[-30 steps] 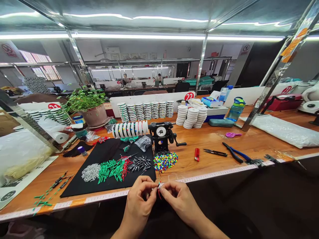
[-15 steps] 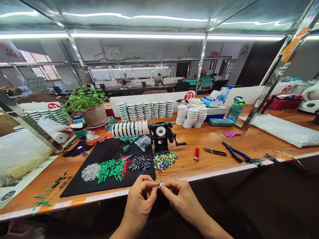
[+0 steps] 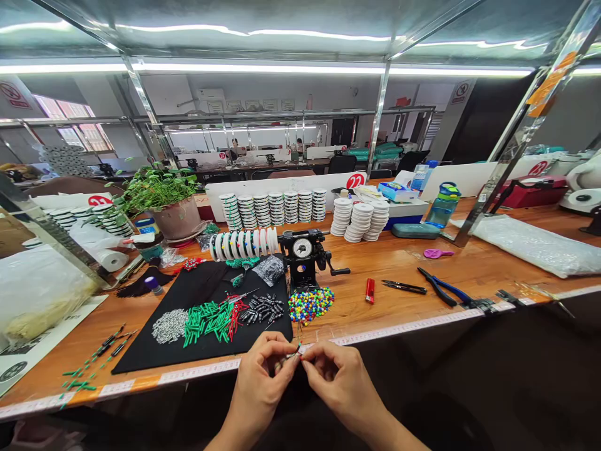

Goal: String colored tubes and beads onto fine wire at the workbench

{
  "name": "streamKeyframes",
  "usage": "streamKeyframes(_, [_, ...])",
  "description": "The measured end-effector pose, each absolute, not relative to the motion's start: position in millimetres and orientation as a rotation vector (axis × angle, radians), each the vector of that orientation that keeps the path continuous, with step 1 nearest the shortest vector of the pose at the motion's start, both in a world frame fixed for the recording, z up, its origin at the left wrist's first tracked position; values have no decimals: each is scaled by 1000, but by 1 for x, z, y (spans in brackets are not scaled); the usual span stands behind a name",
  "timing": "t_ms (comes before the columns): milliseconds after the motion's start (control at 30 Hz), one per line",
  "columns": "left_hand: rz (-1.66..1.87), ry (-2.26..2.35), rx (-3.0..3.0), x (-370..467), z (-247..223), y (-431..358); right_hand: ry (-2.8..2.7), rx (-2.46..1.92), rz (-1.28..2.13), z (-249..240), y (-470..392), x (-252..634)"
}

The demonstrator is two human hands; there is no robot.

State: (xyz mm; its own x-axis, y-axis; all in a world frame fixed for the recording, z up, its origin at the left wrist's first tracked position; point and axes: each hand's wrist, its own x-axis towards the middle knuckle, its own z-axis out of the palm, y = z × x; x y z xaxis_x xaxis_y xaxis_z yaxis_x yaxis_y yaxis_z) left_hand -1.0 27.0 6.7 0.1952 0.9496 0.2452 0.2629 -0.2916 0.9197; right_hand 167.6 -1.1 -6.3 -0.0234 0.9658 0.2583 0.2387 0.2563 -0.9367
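Note:
Both hands meet at the front edge of the table. My left hand (image 3: 267,374) pinches a tiny dark piece with a bit of green and red, too small to name. My right hand (image 3: 340,379) is also pinched, its fingertips against the same spot, where a speck of red shows. Just beyond them lies a pile of coloured beads (image 3: 312,305) below a black hand-cranked winder (image 3: 303,250). On a black mat (image 3: 145,351) rest green tubes (image 3: 210,322), black pieces (image 3: 263,308), red strands (image 3: 236,318) and small silvery parts (image 3: 169,326).
Spools (image 3: 244,243) sit on the winder's shaft, and stacked white spools (image 3: 361,222) stand behind. To the right lie a red lighter (image 3: 370,291), black tweezers (image 3: 404,287) and blue-handled pliers (image 3: 444,288). A potted plant (image 3: 176,216) stands at the left, a water bottle (image 3: 442,208) at the back right.
My right hand has shifted slightly down and its fingers are curled a little more. The left hand stays nearly in place, still pinching. The small piece's pale part no longer shows.

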Motion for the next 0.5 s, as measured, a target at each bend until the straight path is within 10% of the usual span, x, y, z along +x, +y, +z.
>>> streamKeyframes(500, [1152, 1219, 1928, 1, 7, 23, -1443, -1120, 1184, -3, 10, 170])
